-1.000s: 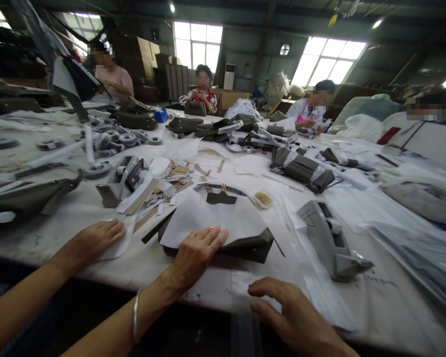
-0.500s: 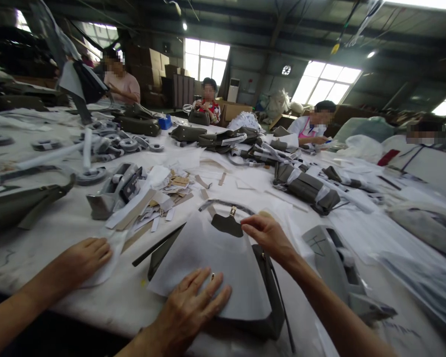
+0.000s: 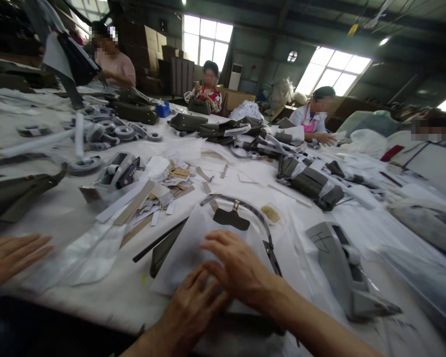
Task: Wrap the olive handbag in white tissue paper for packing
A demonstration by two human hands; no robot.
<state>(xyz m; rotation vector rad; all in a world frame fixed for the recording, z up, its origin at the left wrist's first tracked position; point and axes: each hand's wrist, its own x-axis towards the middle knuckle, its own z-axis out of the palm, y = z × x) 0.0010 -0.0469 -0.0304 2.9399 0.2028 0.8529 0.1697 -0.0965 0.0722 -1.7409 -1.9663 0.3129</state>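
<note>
A dark olive handbag [image 3: 162, 252] lies flat on the white table in front of me, mostly covered by a white sheet [image 3: 188, 243]. Its curved handle [image 3: 250, 209] and dark flap tab [image 3: 231, 218] stick out at the far end. My left hand [image 3: 191, 307] rests flat on the near part of the sheet, fingers stretched out. My right hand [image 3: 238, 265] lies on the sheet too, fingers spread, partly over my left fingertips. Neither hand holds anything. Another person's hand [image 3: 11, 253] lies flat at the far left edge.
A grey tape dispenser [image 3: 342, 267] stands right of the bag, and a small dish [image 3: 271, 214] sits by the handle. Paper scraps [image 3: 171, 181], a second dispenser [image 3: 113, 176] and a crumpled sheet [image 3: 85, 253] lie to the left. Wrapped bags [image 3: 308, 183] and seated co-workers are beyond.
My right hand has come back from the bag's flap end onto the sheet, over my left fingertips. The other person's hand has slid away to the left.
</note>
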